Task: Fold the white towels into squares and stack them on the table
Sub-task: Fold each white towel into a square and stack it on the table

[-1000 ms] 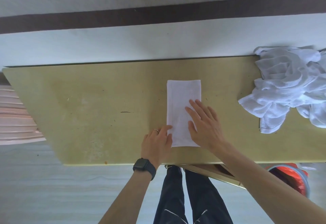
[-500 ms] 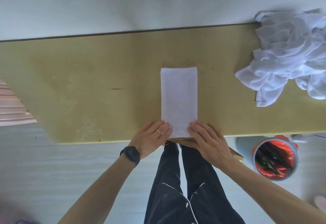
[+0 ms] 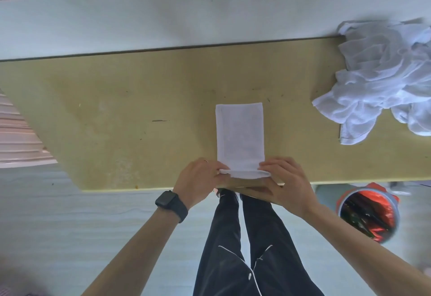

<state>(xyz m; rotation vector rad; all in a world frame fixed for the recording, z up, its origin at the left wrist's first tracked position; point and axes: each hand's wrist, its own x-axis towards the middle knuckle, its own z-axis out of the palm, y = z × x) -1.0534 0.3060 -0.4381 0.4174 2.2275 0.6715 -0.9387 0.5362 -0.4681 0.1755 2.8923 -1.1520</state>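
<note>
Table (image 3: 116, 100): I see a long yellowish-olive top, matte and worn. The folded towel (image 3: 240, 137) lies on it as a narrow white rectangle, long side running away from me. Its near end curls up off the surface, just short of the table's near edge.

Right of the folded towel and farther back, well apart: a crumpled pile of white towels (image 3: 382, 81), running out of my view on the right.

Left of the folded towel: a short dark scratch (image 3: 159, 120). Nearer me and left: a pale scuffed patch (image 3: 123, 167).
</note>
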